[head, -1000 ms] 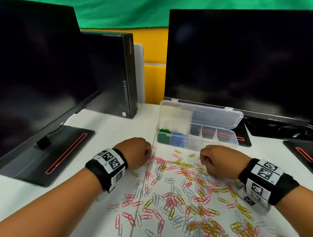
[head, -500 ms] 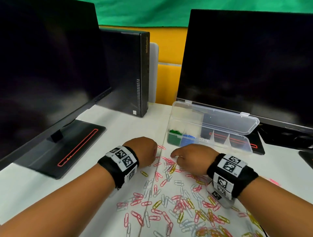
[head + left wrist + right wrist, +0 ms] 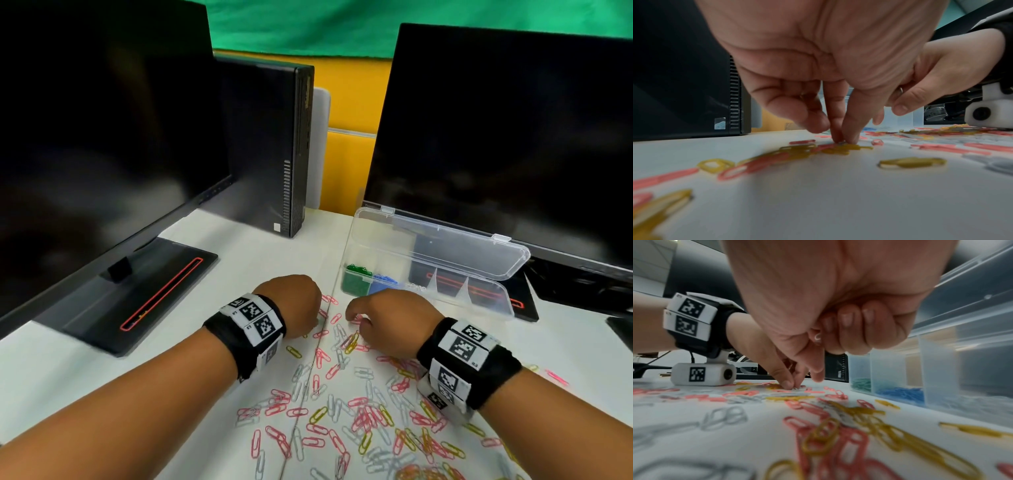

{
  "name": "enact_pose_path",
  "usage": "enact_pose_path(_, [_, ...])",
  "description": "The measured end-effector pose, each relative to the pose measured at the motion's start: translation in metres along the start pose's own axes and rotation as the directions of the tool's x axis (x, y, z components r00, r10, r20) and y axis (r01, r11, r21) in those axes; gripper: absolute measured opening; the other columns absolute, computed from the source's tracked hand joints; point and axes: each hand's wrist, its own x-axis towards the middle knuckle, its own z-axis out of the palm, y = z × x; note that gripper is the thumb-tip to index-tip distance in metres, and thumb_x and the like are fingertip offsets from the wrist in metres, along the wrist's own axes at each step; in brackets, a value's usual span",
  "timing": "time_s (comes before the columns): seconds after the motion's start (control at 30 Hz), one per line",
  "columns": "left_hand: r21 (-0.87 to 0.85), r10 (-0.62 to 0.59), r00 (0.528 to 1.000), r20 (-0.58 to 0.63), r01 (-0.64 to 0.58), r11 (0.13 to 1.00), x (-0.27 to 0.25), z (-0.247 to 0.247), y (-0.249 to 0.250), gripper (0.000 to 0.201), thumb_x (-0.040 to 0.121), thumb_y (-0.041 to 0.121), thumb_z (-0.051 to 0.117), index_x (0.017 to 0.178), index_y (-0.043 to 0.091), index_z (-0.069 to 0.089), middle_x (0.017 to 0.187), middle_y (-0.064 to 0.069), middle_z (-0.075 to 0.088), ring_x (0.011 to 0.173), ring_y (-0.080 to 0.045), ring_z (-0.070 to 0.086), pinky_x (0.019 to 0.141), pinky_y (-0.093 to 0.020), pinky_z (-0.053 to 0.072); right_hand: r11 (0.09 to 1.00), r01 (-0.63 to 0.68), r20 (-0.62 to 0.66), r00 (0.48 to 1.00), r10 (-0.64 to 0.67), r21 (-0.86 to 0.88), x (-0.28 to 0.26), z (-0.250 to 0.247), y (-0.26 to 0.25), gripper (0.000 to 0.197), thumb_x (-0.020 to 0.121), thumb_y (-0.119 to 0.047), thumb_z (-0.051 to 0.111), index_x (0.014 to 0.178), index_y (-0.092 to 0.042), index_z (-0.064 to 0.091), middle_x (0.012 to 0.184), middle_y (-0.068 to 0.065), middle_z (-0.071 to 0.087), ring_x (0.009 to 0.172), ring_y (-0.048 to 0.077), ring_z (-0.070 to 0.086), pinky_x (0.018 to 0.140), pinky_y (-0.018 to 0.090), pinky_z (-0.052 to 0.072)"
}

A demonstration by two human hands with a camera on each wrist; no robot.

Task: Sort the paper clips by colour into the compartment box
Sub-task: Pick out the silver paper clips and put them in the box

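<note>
Two compartments filled | box (image 3: 479,294): green, blue clips | left grip (image 3: 291,301) pinching clip | right grip (image 3: 387,318) clenched

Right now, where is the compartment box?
In the head view, the compartment box sits right of centre, lid open, below the right monitor, just beyond the right hand.

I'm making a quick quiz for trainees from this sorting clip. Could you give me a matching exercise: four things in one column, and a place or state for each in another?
Things:
1. green paper clips
2. blue paper clips
3. box lid
4. pink paper clips

Places or states:
A. loose on the table, mixed with yellow and white ones
B. leftmost compartment of the box
C. open, standing up behind the compartments
D. second compartment from the left

Pairs: 1-B, 2-D, 3-C, 4-A
</note>
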Motion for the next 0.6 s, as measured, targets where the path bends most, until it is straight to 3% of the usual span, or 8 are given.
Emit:
enact_pose_path(0.17, [0.043, 0.03, 0.999, -0.01, -0.03, 0.999, -0.001, 0.004, 0.003, 0.019, 0.094, 0.023, 0.051, 0.101, 0.014, 0.066, 0.103, -0.003, 0.061, 0.086, -0.021, 0.058, 0.071, -0.029, 0.045, 1.0, -0.005, 0.052, 0.999, 0.006, -0.021, 0.006, 0.002, -0.01, 0.024, 0.095, -0.036, 0.048, 0.098, -0.026, 0.07, 0.092, -0.004, 0.068, 0.086, 0.02, 0.062, 0.069, 0.028, 0.048])
enact_pose_path(0.27, [0.029, 0.012, 0.999, -0.043, -0.01, 1.0, -0.001, 0.003, 0.005, 0.021, 0.095, 0.028, 0.049, 0.105, 0.015, 0.061, 0.106, -0.004, 0.056, 0.091, -0.023, 0.058, 0.076, -0.031, 0.048, 0.998, -0.063, 0.046, 0.997, 0.064, -0.024, 0.018, -0.003, -0.019, 0.037, 0.093, -0.051, 0.057, 0.082, -0.018, 0.067, 0.081, 0.001, 0.065, 0.075, 0.02, 0.06, 0.06, 0.027, 0.041])
enact_pose_path(0.33, [0.038, -0.002, 0.999, -0.043, 0.004, 0.999, -0.001, 0.002, 0.004, 0.023, 0.093, 0.031, 0.051, 0.102, 0.014, 0.064, 0.103, -0.003, 0.06, 0.088, -0.023, 0.061, 0.075, -0.031, 0.051, 0.994, -0.11, 0.087, 0.99, 0.112, -0.022, 0.024, -0.005, -0.028, 0.044, 0.088, -0.053, 0.066, 0.067, -0.016, 0.056, 0.069, 0.001, 0.056, 0.061, 0.016, 0.053, 0.052, 0.025, 0.035])
enact_pose_path(0.43, [0.022, 0.005, 0.999, -0.04, -0.004, 1.0, 0.001, 0.004, 0.003, 0.024, 0.089, 0.036, 0.058, 0.086, 0.016, 0.071, 0.086, -0.002, 0.063, 0.072, -0.019, 0.06, 0.063, -0.027, 0.049, 0.987, -0.157, 0.137, 0.979, 0.152, 0.023, 0.032, -0.004, -0.04, 0.043, 0.084, -0.038, 0.073, 0.061, -0.016, 0.044, 0.063, -0.001, 0.047, 0.054, 0.012, 0.044, 0.048, 0.024, 0.033])
enact_pose_path(0.53, [0.039, 0.035, 0.999, -0.035, -0.034, 0.999, 0.002, 0.005, 0.003, 0.024, 0.09, 0.035, 0.059, 0.087, 0.015, 0.071, 0.081, -0.002, 0.063, 0.07, -0.021, 0.06, 0.064, -0.029, 0.051, 0.989, -0.147, 0.182, 0.973, 0.142, 0.017, 0.038, -0.003, -0.046, 0.035, 0.087, -0.021, 0.067, 0.062, -0.013, 0.044, 0.063, 0.002, 0.046, 0.054, 0.013, 0.044, 0.046, 0.024, 0.032])
enact_pose_path(0.6, [0.072, 0.056, 0.998, -0.03, -0.054, 0.996, 0.001, 0.006, 0.005, 0.026, 0.089, 0.039, 0.06, 0.082, 0.014, 0.065, 0.071, 0.001, 0.054, 0.064, -0.019, 0.054, 0.062, -0.029, 0.048, 0.989, -0.148, 0.201, 0.969, 0.142, 0.015, 0.038, -0.004, -0.051, 0.033, 0.087, -0.016, 0.064, 0.062, -0.014, 0.043, 0.063, 0.002, 0.046, 0.053, 0.013, 0.043, 0.047, 0.022, 0.033])
